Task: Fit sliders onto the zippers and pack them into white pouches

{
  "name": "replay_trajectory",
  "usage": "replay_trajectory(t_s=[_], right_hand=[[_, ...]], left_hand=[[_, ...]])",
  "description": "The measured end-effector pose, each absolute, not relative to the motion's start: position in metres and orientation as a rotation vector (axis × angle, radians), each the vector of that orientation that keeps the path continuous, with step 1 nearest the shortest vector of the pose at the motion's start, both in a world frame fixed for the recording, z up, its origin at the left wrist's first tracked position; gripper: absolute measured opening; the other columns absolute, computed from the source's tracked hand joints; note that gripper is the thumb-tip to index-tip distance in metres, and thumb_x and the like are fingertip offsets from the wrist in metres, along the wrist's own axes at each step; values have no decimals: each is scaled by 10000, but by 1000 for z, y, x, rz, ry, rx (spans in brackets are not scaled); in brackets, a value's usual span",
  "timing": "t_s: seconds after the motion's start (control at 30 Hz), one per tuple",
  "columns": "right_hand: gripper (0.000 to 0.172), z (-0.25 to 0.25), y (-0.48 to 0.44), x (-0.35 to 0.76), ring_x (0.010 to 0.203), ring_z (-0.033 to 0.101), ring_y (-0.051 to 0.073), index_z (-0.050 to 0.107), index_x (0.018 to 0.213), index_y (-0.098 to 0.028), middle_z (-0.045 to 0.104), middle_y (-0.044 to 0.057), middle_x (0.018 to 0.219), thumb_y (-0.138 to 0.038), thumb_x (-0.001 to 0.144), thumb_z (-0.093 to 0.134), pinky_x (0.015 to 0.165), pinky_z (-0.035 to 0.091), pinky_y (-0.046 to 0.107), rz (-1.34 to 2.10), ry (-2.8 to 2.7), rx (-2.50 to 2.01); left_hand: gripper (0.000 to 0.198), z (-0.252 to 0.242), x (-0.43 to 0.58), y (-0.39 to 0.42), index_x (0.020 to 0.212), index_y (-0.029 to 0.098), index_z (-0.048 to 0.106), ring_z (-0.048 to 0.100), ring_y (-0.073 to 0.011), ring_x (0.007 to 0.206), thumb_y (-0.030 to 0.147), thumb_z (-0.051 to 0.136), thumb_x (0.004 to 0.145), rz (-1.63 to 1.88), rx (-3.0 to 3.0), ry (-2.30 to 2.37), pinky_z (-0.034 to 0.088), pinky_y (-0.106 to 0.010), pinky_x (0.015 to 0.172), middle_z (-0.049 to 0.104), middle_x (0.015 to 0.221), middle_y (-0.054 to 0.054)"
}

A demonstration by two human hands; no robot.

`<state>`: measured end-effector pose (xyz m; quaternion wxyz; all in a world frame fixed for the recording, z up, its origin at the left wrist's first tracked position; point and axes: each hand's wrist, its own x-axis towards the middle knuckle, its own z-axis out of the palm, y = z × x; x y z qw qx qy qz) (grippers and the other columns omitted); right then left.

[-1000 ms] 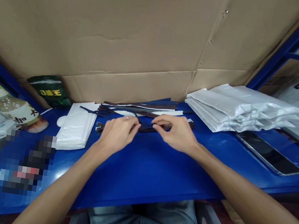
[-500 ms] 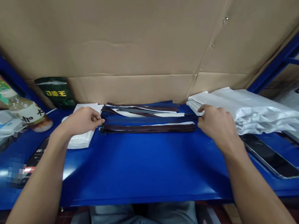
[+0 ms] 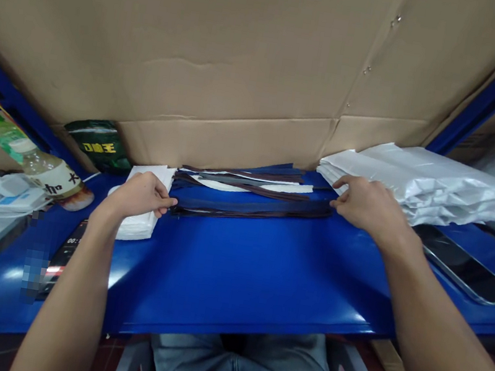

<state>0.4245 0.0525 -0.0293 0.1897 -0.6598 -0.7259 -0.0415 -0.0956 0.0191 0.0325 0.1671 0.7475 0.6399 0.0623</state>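
both hands pinching ends of long dark flat strip (image 3: 251, 207) on blue table (image 3: 238, 272): left hand (image 3: 140, 195) left end, right hand (image 3: 366, 205) right end, strip stretched between.

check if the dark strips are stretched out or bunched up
Stretched out: the dark strips lie straight on the table, left hand and right hand at opposite ends.

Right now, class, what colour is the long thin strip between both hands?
The long thin strip is dark brownish-black; head view.

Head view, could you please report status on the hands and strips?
Left hand pinching left end of dark strips. Right hand at their right end, grip unclear. Strips flat on blue table. White bag stack beside right hand.
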Motion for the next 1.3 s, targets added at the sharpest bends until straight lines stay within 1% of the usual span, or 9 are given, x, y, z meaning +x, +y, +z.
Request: replay_trajectory(t_s=[0.23,0.4,0.57,0.67,0.77,0.9,1.03,1.13,1.3], right_hand=[[414,-15,45,413,957,746,367,759,1216,-223,805,129,1023,-322,815,784,835,569,486,-58,-2009,-2010],[455,-11,37,386,1289,671,370,694,1394,-166,715,173,1394,-354,980,680,1102,540,522,-186,-2249,-1409],[474,-33,32,335,1429,600,326,617,1539,-171,630,149,1555,-313,1091,557,1227,477,511,-114,-2583,-847],[454,-48,35,320,1404,623,339,636,1524,-146,660,152,1520,-288,1103,542,1201,502,530,-148,-2679,-761],[404,-54,40,319,1345,665,324,688,1463,-153,713,146,1444,-261,1105,535,1165,532,516,-129,-2697,-717],[375,-54,43,320,1288,694,303,714,1423,-169,745,134,1388,-215,1096,535,1108,569,484,-104,-2682,-715],[353,-55,43,318,1232,715,295,741,1367,-174,765,113,1347,-156,1079,537,1072,587,466,-169,-2706,-727],[352,-55,43,316,1232,708,302,763,1323,-178,766,113,1342,-113,1057,542,1026,607,464,-213,-2725,-719],[334,-55,41,314,1227,697,276,773,1278,-188,779,96,1303,-106,1059,536,1044,598,432,-219,-2721,-718]], left_hand=[[455,37,-92,16,633,240,755,700,-195,621,606,690,894,136,2102,1882,475,-282,638,757,637,-24],[526,43,-91,13,764,223,762,685,-215,610,716,661,915,323,2160,2055,460,-304,618,722,600,-25],[361,29,-31,9,1100,213,815,761,-251,932,523,653,1010,607,2512,1818,556,-343,840,824,1027,-74],[388,8,20,4,1380,168,736,674,-298,1276,325,621,1045,450,2829,1501,514,-416,1106,731,1380,-147],[436,-11,52,1,1482,158,670,575,-326,1407,223,566,1063,276,2980,1374,486,-463,1164,637,1511,-177],[369,-24,57,6,1405,192,722,632,-324,1318,244,569,1073,195,2963,1312,516,-481,1127,662,1463,-165],[286,-22,54,21,1225,191,772,682,-287,1242,303,544,1093,386,2846,1268,524,-442,1104,724,1338,-140],[276,-16,58,40,1276,177,727,716,-266,1157,285,580,1067,433,2701,1347,540,-411,1040,760,1241,-133],[307,1,74,77,1184,168,786,743,-267,1029,353,747,943,-67,2571,1411,539,-345,887,804,1153,-131]])
